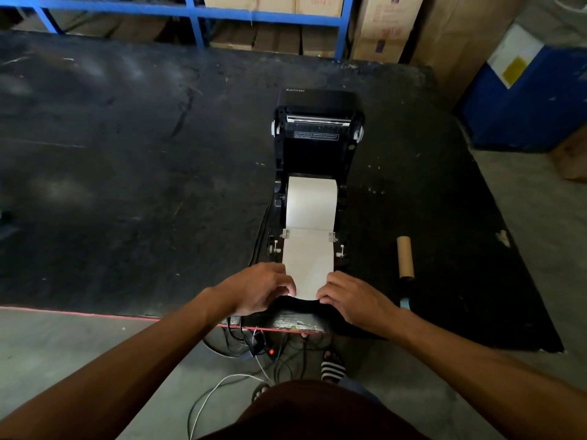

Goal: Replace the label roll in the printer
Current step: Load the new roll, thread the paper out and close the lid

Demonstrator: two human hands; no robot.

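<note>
A black label printer point(317, 147) stands on the dark table with its lid swung open toward the back. A white label roll point(312, 201) lies in its bay. The label strip point(308, 265) runs from the roll between the two white guides and out over the printer's front. My left hand point(260, 289) pinches the strip's left front corner. My right hand point(352, 298) pinches its right front corner. An empty cardboard core point(405, 257) lies on the table to the right of the printer.
The table point(127, 185) has a red-trimmed front edge right below my hands. Cables point(254, 347) hang and trail on the floor under it. Blue shelving point(197, 14) with cardboard boxes stands behind; a blue drum point(524, 100) is at the right.
</note>
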